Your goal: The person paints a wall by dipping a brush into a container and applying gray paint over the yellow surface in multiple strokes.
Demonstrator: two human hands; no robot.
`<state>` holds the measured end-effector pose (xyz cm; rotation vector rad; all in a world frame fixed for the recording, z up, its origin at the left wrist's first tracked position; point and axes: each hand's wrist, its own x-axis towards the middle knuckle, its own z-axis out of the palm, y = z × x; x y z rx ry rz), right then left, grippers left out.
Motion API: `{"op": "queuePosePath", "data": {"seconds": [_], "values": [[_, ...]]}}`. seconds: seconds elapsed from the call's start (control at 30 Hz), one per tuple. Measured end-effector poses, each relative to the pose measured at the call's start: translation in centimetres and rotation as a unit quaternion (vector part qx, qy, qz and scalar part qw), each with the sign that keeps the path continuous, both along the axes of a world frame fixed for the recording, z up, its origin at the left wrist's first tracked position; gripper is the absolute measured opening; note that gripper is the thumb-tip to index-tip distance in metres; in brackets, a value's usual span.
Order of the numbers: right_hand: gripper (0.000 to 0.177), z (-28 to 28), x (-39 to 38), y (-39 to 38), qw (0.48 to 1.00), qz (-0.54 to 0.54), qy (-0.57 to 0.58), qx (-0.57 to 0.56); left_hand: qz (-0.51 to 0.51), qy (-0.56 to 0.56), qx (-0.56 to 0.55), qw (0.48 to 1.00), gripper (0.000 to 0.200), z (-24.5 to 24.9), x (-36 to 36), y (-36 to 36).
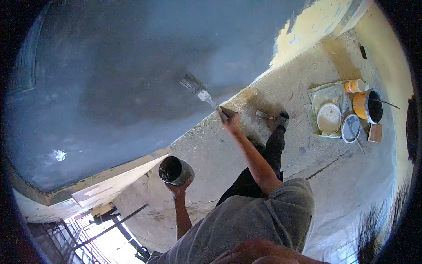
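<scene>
Your right hand [231, 121] grips the handle end of the paintbrush [198, 90], likely light with soft bristles, pressed on the grey wall [132, 66], while your left hand [178, 190] cups the open paint can [176, 170], probably heavier and spill-prone, from beneath.

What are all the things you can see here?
wall: one, dark grey with a yellow patch, upper left
floor: one, pale cracked concrete, right and below
brush: one, grey bristles, against the wall
paint tin: one, dark inside, lower middle
orange bucket: one, dark inside, floor at right
small orange pot: one, beside the bucket
tray: one, pale grey, left of the bucket
white round tub or lid: one, on the tray
grey round lid: one, at the tray's edge
small tool: one, reddish handle, by the shoe
left hand: holds the paint tin
right hand: holds the brush
</scene>
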<state>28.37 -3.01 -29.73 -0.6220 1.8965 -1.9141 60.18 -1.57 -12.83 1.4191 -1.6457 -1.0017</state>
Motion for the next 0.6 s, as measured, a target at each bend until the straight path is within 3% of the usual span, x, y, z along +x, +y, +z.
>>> {"op": "queuePosePath", "data": {"seconds": [0.07, 0.1, 0.17, 0.2, 0.23, 0.27, 0.3, 0.33, 0.37, 0.43, 0.5, 0.53, 0.6], "values": [[0.033, -2.5, -1.0, -1.2, 1.0, 0.018, -0.02, 0.003, -0.053, -0.122, -0.026, 0.991, 0.11, 0.4, -0.1, 0.0], [0.034, -4.1, -1.9, -2.1, 0.995, 0.018, -0.064, 0.073, -0.058, -0.127, -0.026, 0.99, 0.11, 0.8, -1.1, 0.4], [0.033, -10.8, -1.9, -3.7, 0.976, 0.0, -0.147, 0.158, -0.012, -0.05, -0.025, 0.998, 0.099, 1.5, -3.3, 0.9], [0.033, -15.0, -1.6, -4.1, 0.967, -0.016, -0.186, 0.172, 0.004, 0.038, 0.068, 0.997, 0.089, -1.7, 1.2, -1.2], [0.033, -16.9, -1.5, -2.4, 0.977, -0.032, -0.098, 0.187, 0.0, 0.033, 0.064, 0.997, 0.089, -1.1, 0.9, -1.2], [0.03, -18.9, -0.7, -2.0, 0.943, -0.091, -0.124, 0.297, -0.029, -0.048, -0.004, 0.998, 0.085, -0.2, 0.2, -0.3], [0.032, -22.5, -0.7, -1.2, 0.941, -0.093, -0.074, 0.316, -0.059, -0.126, -0.07, 0.988, 0.081, 0.4, -0.4, 0.1], [0.033, -28.0, 0.3, -1.3, 0.937, -0.096, -0.024, 0.334, -0.061, -0.128, -0.073, 0.987, 0.081, -0.4, 0.6, -0.4], [0.033, -26.3, -0.5, -1.5, 0.938, -0.098, -0.027, 0.331, -0.049, -0.066, -0.059, 0.995, 0.08, -1.7, 2.0, -1.4], [0.04, -22.1, -2.8, 0.0, 0.916, -0.032, -0.181, 0.356, -0.04, -0.004, -0.042, 0.998, 0.08, -2.3, 2.9, -2.1], [0.049, -17.4, -3.8, -0.9, 0.954, -0.081, -0.076, 0.278, -0.071, -0.088, -0.091, 0.989, 0.084, -0.9, 0.7, -1.5], [0.049, -15.3, -4.8, -1.5, 0.973, -0.01, -0.095, 0.212, -0.071, -0.086, -0.088, 0.99, 0.084, -1.2, 0.9, -1.4], [0.049, -10.2, -4.7, -1.4, 0.99, -0.002, -0.061, 0.124, -0.088, -0.174, -0.109, 0.975, 0.106, -1.7, 1.4, -1.6]]}}
